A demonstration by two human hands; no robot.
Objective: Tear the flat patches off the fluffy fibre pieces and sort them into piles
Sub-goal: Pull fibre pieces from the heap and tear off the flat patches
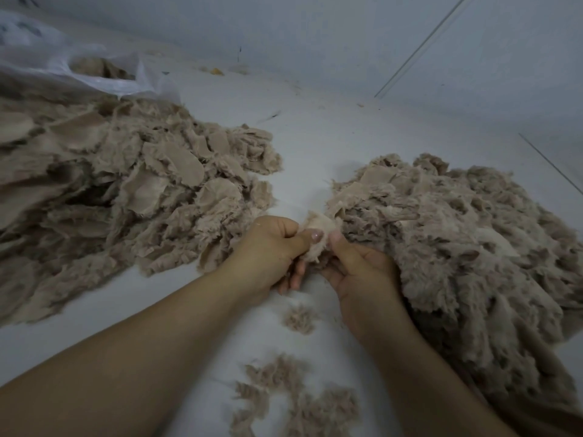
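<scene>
Fingers (310,238) of both hands pinching one fibre piece (317,230), piles either side

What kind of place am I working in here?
Probably an informal workroom floor, not a factory line: heaps of beige fibre pieces lie straight on a pale floor beside a plain wall and a plastic bag.

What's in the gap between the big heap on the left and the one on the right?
In the head view, bare white floor separates the left heap from the right heap; nearer the person, both hands hold a fibre piece there.
</scene>
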